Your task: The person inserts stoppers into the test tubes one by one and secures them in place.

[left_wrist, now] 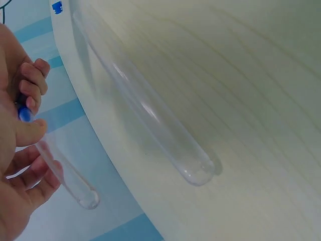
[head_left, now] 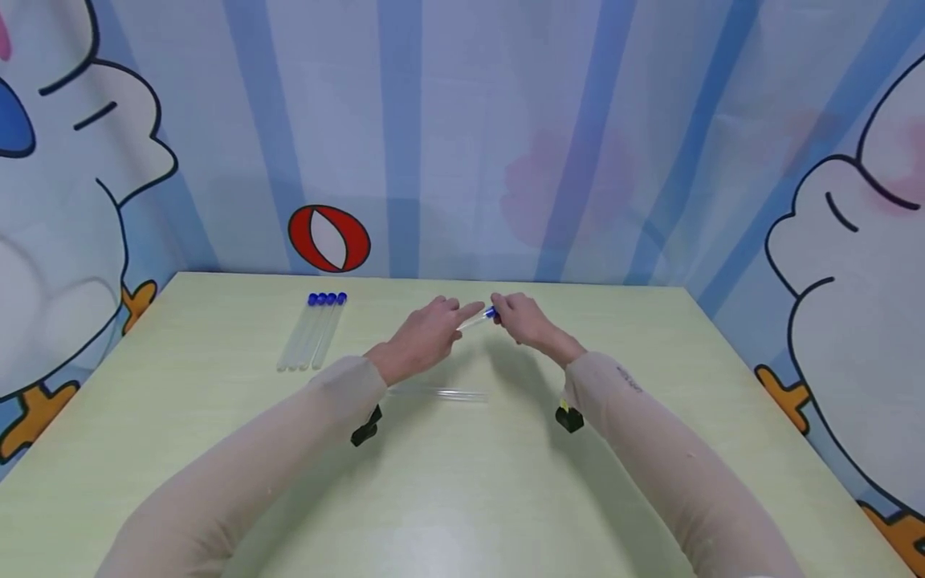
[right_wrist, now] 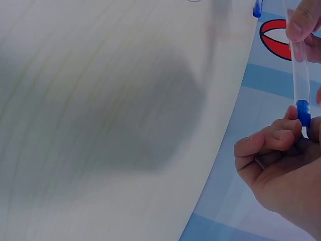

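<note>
Over the back half of the table, my left hand [head_left: 425, 333] holds a clear test tube [head_left: 473, 322] between thumb and fingers, its index finger stretched out along it. At the tube's other end sits a blue cap [right_wrist: 304, 116], pinched by the fingertips of my right hand [head_left: 529, 319]. The cap is on the tube's mouth, with its narrower part visible inside the glass-clear wall in the right wrist view. The rounded end of the tube [left_wrist: 85, 195] points away from the cap, past the left fingers. Below my hands, a second clear tube [head_left: 451, 395] lies on the table without a visible cap.
Several clear tubes with blue caps [head_left: 311, 333] lie side by side at the table's back left. The pale wooden table [head_left: 448, 490] ends at a patterned curtain [head_left: 462, 160] behind. Dark wrist devices [head_left: 569, 417] hang under both sleeves.
</note>
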`<state>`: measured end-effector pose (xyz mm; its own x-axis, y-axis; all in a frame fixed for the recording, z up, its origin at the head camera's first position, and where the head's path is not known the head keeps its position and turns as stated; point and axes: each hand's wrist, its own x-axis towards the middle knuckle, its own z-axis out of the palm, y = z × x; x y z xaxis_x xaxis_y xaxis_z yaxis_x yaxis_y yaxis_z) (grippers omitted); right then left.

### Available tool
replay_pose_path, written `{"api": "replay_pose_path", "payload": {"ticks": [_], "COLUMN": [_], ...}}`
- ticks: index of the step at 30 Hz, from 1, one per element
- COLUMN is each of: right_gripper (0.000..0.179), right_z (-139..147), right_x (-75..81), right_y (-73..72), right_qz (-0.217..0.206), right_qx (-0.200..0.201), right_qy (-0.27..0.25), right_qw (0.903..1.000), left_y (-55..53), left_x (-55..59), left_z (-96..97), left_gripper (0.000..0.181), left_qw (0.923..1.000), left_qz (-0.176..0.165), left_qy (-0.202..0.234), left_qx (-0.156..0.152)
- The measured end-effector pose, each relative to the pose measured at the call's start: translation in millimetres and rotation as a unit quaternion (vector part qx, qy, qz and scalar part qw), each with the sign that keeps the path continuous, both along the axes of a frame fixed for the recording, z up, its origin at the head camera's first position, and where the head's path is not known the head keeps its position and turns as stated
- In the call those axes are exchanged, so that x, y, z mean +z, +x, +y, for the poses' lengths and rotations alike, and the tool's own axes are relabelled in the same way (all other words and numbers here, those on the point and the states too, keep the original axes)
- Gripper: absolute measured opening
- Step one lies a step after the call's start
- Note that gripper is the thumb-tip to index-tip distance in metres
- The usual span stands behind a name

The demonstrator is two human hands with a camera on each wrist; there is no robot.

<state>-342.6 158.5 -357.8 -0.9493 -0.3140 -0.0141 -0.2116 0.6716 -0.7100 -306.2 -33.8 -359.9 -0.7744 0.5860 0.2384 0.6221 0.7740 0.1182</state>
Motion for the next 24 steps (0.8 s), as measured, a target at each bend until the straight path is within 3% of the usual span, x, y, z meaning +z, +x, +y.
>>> {"api": "replay_pose_path", "payload": {"ticks": [4, 11, 24], "right_gripper": [0.057, 0.06, 0.051], "right_z": [0, 7, 41], "right_x": [4.1, 6.9, 3.2], "right_y": [-0.5, -0.8, -5.2], "right_qz": [-0.005, -0.013, -0.004], "right_qx": [-0.009, -0.019, -0.026], "right_qy": [-0.007, 0.013, 0.057], "right_qw": [0.9999, 0.9996, 0.998], "left_y": [1.2, -3.2, -17.2], "left_x": [-0.3, -5.2, -12.1], "left_z": [-0.1, -8.4, -45.6], "left_gripper": [0.06, 0.058, 0.058], "left_qw": [1.0, 0.9979, 0.9915], "left_qz": [-0.004, -0.029, -0.033], "left_qy": [-0.005, 0.014, 0.035], "left_qx": [0.003, 0.057, 0.12]}}
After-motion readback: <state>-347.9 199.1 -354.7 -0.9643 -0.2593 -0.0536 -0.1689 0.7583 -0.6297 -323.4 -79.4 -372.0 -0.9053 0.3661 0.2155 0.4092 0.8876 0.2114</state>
